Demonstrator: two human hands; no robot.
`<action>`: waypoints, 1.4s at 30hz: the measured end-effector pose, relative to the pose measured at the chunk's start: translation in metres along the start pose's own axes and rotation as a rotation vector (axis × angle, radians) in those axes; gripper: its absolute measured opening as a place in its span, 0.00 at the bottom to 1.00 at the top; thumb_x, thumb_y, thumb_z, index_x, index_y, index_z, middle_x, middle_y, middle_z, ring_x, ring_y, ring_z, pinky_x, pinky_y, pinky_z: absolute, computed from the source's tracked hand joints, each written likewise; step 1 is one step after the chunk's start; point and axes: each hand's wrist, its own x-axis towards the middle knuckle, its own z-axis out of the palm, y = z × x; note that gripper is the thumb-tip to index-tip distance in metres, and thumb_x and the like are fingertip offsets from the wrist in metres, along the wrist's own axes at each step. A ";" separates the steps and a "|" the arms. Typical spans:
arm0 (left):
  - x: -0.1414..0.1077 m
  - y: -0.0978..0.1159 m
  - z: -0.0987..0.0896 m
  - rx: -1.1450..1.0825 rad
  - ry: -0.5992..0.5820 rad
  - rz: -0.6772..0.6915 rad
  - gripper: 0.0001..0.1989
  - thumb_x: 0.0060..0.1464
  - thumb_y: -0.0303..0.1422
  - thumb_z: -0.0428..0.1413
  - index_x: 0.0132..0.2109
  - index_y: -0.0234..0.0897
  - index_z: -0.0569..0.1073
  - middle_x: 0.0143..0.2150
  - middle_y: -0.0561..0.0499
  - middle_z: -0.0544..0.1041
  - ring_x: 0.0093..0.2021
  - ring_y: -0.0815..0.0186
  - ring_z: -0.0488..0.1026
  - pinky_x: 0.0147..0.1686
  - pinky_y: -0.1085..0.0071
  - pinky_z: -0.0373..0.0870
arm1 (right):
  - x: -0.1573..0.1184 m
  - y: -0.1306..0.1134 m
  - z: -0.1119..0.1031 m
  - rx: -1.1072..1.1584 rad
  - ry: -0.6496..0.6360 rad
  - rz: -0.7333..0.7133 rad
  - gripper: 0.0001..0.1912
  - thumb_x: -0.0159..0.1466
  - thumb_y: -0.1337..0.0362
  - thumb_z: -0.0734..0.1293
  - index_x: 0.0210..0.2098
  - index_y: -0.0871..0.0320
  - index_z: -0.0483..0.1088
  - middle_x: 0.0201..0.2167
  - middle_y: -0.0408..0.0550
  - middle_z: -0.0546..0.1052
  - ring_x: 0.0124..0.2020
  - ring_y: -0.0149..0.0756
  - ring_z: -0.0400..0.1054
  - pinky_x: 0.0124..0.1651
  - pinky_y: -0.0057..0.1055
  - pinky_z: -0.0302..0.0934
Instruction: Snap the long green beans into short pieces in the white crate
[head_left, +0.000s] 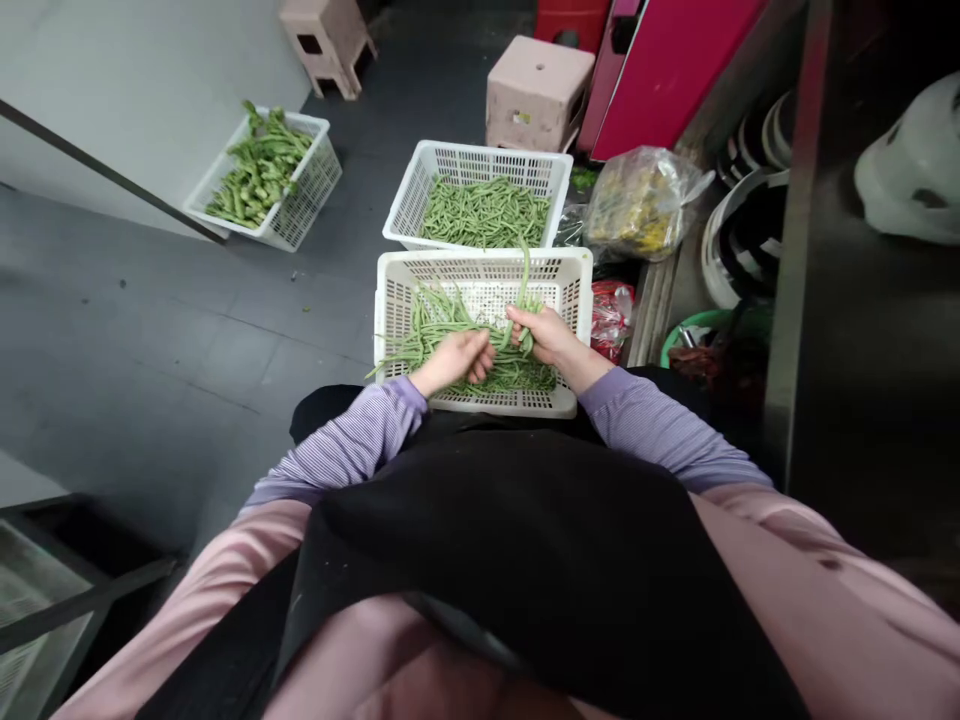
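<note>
Long green beans (431, 325) lie in a white plastic basket (577, 300) close in front of my knees. My right hand (551, 335) is closed round a small bunch of green beans (524, 275), one of which sticks up past the basket's far rim. To its left, my left hand (459, 362) hangs low over the loose beans with its fingers curled together; whether anything is in them I cannot tell. Just beyond stands a second white basket (405, 195) with short pieces of green bean (487, 212) in it.
At the far left a white basket (315, 185) holds thick green stalks (259, 170). Pink plastic stools (536, 90) stand at the back. On the right are a clear bag with yellow contents (637, 205), a red package (611, 315), white buckets (724, 250) and a dark counter (862, 400).
</note>
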 end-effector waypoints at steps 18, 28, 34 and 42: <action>-0.019 0.021 0.033 0.471 -0.288 0.636 0.08 0.51 0.29 0.51 0.24 0.37 0.67 0.24 0.51 0.71 0.26 0.68 0.67 0.31 0.70 0.65 | -0.016 0.001 0.007 -0.127 -0.233 0.044 0.20 0.48 0.51 0.78 0.25 0.59 0.69 0.22 0.43 0.72 0.25 0.31 0.64 0.29 0.30 0.61; 0.024 -0.011 -0.027 -0.689 -0.037 -0.134 0.23 0.56 0.53 0.55 0.33 0.35 0.71 0.16 0.59 0.59 0.14 0.77 0.50 0.14 0.78 0.48 | -0.023 -0.020 -0.002 -0.009 -0.518 0.273 0.15 0.60 0.55 0.71 0.28 0.60 0.68 0.14 0.35 0.59 0.15 0.23 0.50 0.18 0.23 0.47; 0.025 0.019 -0.015 -0.510 0.462 0.177 0.16 0.58 0.43 0.58 0.30 0.37 0.65 0.18 0.60 0.60 0.16 0.77 0.54 0.17 0.78 0.54 | -0.015 -0.013 0.004 0.130 -0.114 0.292 0.16 0.61 0.62 0.69 0.22 0.57 0.60 0.13 0.35 0.57 0.13 0.22 0.48 0.16 0.22 0.46; -0.035 0.040 0.028 -0.051 0.189 0.608 0.15 0.58 0.43 0.58 0.31 0.37 0.69 0.25 0.54 0.73 0.25 0.72 0.70 0.27 0.74 0.67 | -0.006 -0.014 -0.001 0.195 0.131 0.307 0.14 0.66 0.65 0.64 0.24 0.57 0.61 0.14 0.37 0.62 0.14 0.25 0.55 0.18 0.22 0.55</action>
